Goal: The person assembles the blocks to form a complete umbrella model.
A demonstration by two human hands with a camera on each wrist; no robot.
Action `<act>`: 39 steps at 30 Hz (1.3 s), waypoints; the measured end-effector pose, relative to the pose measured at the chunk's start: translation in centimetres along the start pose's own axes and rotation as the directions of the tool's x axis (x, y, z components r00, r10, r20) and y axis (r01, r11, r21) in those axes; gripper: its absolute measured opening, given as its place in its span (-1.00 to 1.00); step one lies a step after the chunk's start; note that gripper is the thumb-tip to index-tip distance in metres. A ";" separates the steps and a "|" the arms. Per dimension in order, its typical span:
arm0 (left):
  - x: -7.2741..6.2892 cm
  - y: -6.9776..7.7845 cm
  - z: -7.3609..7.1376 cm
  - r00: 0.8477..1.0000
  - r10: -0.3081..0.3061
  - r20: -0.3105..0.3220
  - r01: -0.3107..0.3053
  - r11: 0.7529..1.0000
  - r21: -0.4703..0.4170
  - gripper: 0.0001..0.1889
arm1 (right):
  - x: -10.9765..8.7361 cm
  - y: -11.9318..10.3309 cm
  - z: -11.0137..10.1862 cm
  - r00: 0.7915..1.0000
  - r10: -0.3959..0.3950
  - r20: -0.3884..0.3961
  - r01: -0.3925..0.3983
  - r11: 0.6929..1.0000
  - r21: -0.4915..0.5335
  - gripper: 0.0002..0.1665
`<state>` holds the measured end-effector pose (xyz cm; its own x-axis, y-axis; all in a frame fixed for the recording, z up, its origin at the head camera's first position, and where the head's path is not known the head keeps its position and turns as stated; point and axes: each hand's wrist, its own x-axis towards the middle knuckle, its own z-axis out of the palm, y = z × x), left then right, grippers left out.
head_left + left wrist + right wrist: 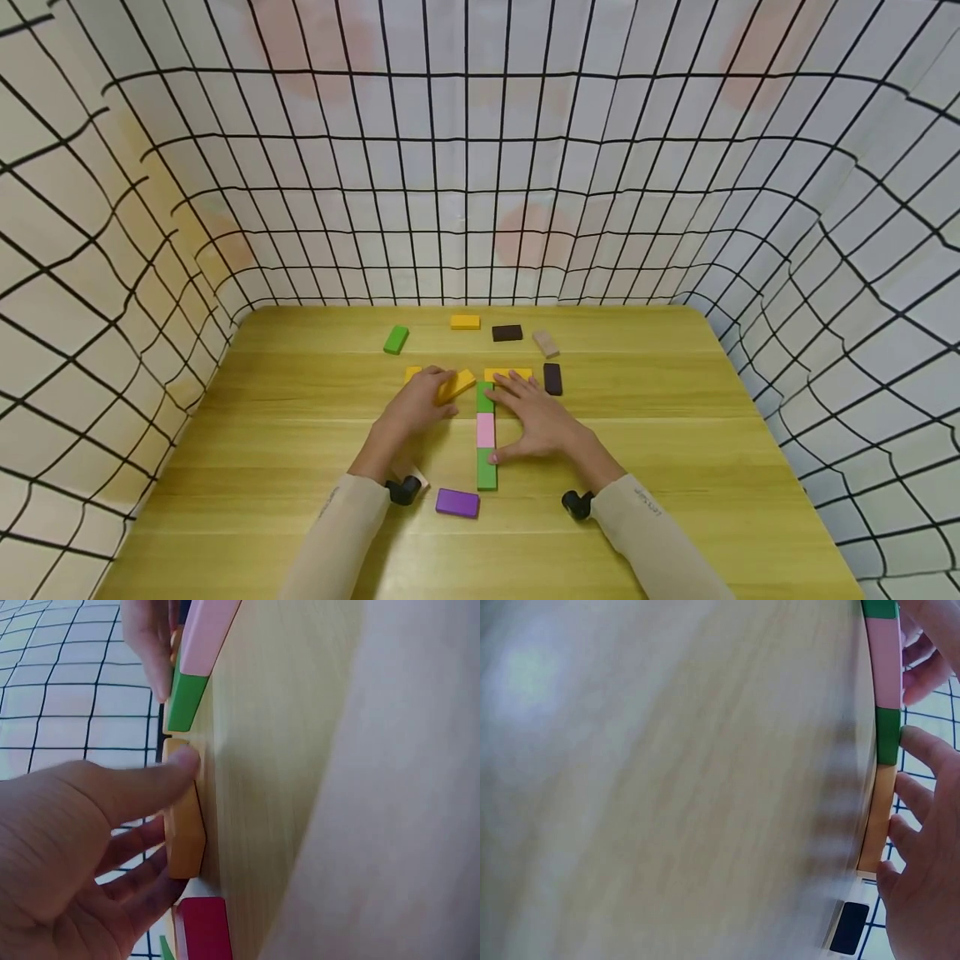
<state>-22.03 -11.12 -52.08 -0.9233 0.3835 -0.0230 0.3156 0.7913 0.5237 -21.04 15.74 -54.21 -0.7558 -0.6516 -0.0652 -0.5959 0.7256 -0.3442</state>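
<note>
My left hand pinches a yellow block between thumb and fingers, just left of a column of blocks. In the left wrist view this block looks orange. The column holds an upper green block, a pink block and a lower green block. Across the column's far end lies another yellow block. My right hand spreads over the column's right side, fingertips touching the upper green and yellow blocks, thumb by the lower green block.
A purple block lies near me, with a beige block partly under my left wrist. Farther back are a green block, a yellow block, black blocks and a beige block. Black wire mesh encloses the table.
</note>
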 end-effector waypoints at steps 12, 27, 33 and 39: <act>0.2 0.1 -0.4 1.000 0.001 -0.001 -0.001 1.000 0.023 -0.50 | 0.0 -0.2 -0.2 1.000 -0.002 -0.001 0.002 1.000 0.010 0.35; 2.0 0.1 -1.8 0.995 0.090 -0.038 -0.088 0.994 0.058 -0.56 | -0.1 -0.3 -0.4 1.000 0.003 0.007 -0.003 1.000 0.011 0.34; 3.1 0.1 -1.6 0.998 0.062 0.025 -0.063 0.996 0.068 -0.53 | -0.1 -0.3 -0.4 1.000 0.004 0.002 -0.004 1.000 0.021 0.35; 3.8 0.1 -1.2 0.996 0.057 0.064 -0.061 0.996 0.067 -0.49 | -0.2 -0.3 -0.5 1.000 0.006 -0.001 -0.006 1.000 0.029 0.35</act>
<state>-25.76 -10.17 -51.11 -0.8877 0.4580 -0.0479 0.3857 0.7963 0.4660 -20.82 15.77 -53.67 -0.7597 -0.6469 -0.0666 -0.5831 0.7229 -0.3707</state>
